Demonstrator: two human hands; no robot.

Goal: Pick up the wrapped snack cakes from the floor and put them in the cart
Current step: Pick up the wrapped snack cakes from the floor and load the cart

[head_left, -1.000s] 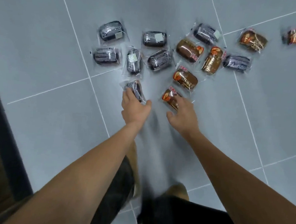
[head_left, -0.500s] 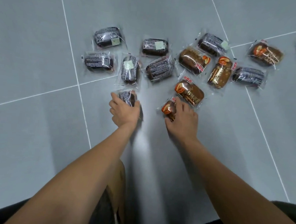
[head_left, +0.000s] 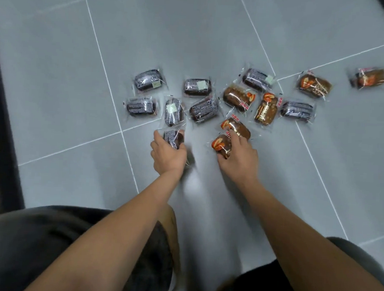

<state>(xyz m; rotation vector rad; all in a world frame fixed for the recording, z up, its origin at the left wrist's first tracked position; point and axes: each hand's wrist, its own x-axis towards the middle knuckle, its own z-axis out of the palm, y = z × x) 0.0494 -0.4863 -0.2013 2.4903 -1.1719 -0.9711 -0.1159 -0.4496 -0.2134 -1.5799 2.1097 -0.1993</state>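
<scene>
Head cam looking straight down at a grey tiled floor (head_left: 56, 74) with a bunch of wrapped snack cakes scattered over it. The left hand (head_left: 168, 155) has its fingers and thumb curled round a dark cake (head_left: 173, 138) in clear wrap, the nearest one on that side. The right hand (head_left: 239, 158) is gripping a brown cake with orange print (head_left: 220, 145), thumb underneath and fingers over the top. Honestly can't tell if either one is off the tiles or just being grabbed.

Everything else lies on the floor beyond the hands. Another brown cake (head_left: 236, 127) sits right at the right fingertips, its wrapper touching the held one. Just past the left hand there's a dark cake with a pale label (head_left: 174, 111), and dark ones around it (head_left: 140, 106) (head_left: 148, 79) (head_left: 198, 86) (head_left: 204, 109). Further right there's a tight bunch: two brown cakes side by side (head_left: 239, 97) (head_left: 266, 109), with a dark one behind (head_left: 258, 78) and another to the right (head_left: 297, 110). Two more brown ones lie further out to the right (head_left: 315, 85) (head_left: 370, 78), the last one blurry and well apart from the rest.

A dark strip (head_left: 4, 111) runs down the left edge, and the person's dark shorts (head_left: 34, 248) fill the bottom.
</scene>
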